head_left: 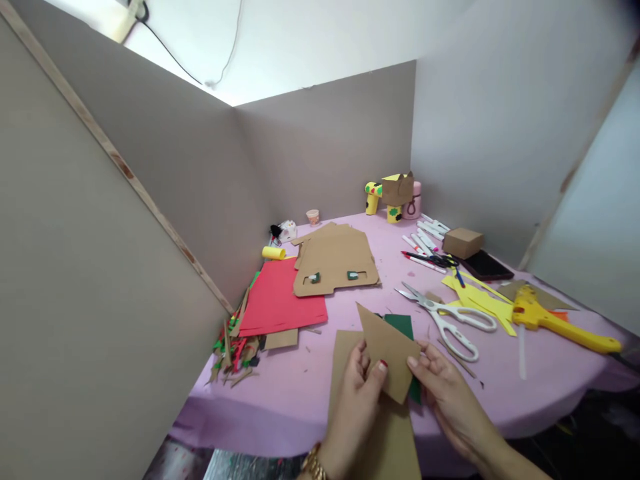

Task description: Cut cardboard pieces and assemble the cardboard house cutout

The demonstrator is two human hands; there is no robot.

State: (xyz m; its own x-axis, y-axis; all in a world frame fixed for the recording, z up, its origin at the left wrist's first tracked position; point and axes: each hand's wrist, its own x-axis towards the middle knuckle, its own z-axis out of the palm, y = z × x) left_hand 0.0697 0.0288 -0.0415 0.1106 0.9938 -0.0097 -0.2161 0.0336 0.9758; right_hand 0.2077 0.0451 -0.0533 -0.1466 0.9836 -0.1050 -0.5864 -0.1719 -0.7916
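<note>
A cut piece of brown cardboard (389, 350) with a pointed upper left corner is held between both hands. My left hand (363, 383) grips its lower left side, thumb on top. Thumb and fingers of my right hand (440, 380) pinch its right edge. Beneath the hands lies a longer cardboard strip (390, 440), reaching to the table's front edge. A dark green sheet (400, 325) shows partly behind the held piece. White-handled scissors (447, 317) lie half open to the right of the hands.
Red sheets (280, 300) and a large cardboard piece (337, 257) lie left and ahead. Scraps (237, 350) pile at the left edge. Rightward are yellow paper (480, 300), a yellow glue gun (560, 323), markers (425, 240) and a phone (483, 265). A cardboard-and-yellow figure (397, 190) stands behind.
</note>
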